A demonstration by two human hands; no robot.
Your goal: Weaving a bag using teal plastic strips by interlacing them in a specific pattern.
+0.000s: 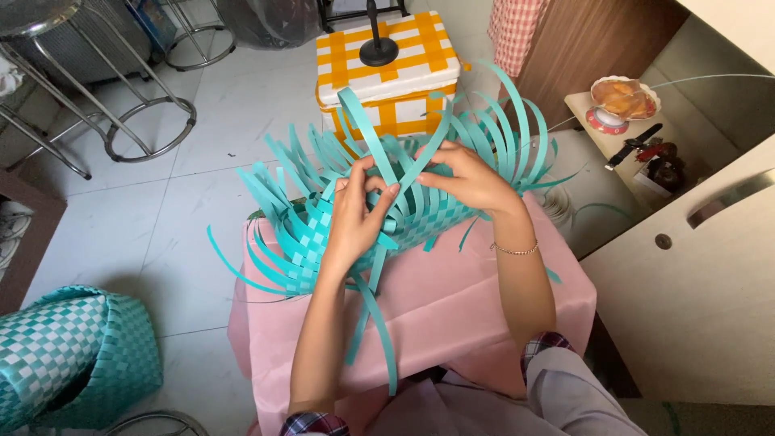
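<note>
both hands [355, 218] [468, 178] weave teal basket [307, 242]; checkered box [387, 69] behind.

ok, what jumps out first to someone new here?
The half-woven teal basket at centre, on a pink-draped surface, its loose strips fanning up and outward. Both hands grip strips at its rim, left hand beside right hand. Behind stands a yellow-and-white woven box; a finished teal-and-white basket sits lower left.

Pink-clothed table [452, 307] under teal woven basket [323, 234]
</note>
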